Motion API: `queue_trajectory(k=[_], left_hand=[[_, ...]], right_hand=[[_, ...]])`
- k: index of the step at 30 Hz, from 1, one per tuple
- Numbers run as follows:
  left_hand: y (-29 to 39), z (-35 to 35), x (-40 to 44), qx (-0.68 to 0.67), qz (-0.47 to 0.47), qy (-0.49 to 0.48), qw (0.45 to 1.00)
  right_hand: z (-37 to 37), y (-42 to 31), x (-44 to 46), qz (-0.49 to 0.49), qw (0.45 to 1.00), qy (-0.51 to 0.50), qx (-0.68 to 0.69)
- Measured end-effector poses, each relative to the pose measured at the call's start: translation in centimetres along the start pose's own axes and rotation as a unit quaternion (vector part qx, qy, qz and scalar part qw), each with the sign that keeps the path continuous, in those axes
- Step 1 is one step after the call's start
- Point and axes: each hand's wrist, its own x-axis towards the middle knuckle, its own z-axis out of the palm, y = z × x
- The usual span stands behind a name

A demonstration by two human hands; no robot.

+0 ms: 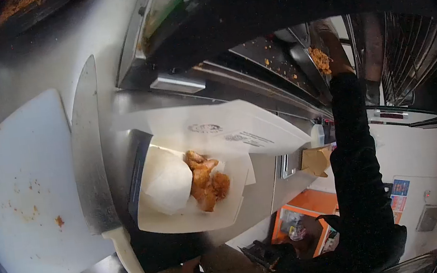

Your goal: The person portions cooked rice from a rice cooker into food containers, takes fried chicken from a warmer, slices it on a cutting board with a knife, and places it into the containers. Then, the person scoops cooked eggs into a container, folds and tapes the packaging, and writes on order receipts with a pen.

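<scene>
In the head view, the right hand (324, 29) reaches to a metal pan (304, 60) of crumbly fried food (321, 61) well beyond the takeaway carton (241, 180), its grip unclear, while the left hand (189, 270), partly hidden near the carton, shows no discernible hold. The pan looks stiff, best gripped by its rim, its loose load apt to spill; the carton's raised lid (250, 130) stands between, knife (91, 168) and cutting board (21, 171) on the carton's opposite side.
</scene>
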Motion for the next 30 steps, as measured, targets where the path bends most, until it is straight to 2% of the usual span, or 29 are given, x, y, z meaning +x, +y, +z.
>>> queue_trajectory(k=[1,2,3,9,23,30], left_hand=[[0.6,-0.6,1.0,0.161,0.060,-0.019,0.985],[1.3,-1.1,1.9,0.297,0.123,-0.021,0.947],[2.5,-1.8,1.6,0.308,0.105,-0.044,0.945],[6.9,-3.8,0.1,0.254,0.007,-0.109,0.961],[9.4,-5.2,-1.0,0.250,-0.036,-0.159,0.955],[13.5,-7.1,-1.8,0.229,-0.074,-0.196,0.951]], right_hand=[[0.0,0.0,0.1,0.001,1.000,0.001,0.000],[0.0,0.0,0.2,0.002,1.000,0.000,0.000],[-0.1,0.0,0.1,0.002,1.000,-0.001,-0.001],[-0.6,-0.1,-0.4,0.006,1.000,-0.011,-0.008],[-0.9,0.3,-1.0,0.021,0.999,-0.033,-0.023],[-1.8,-0.2,-2.2,0.022,0.999,-0.043,-0.026]])
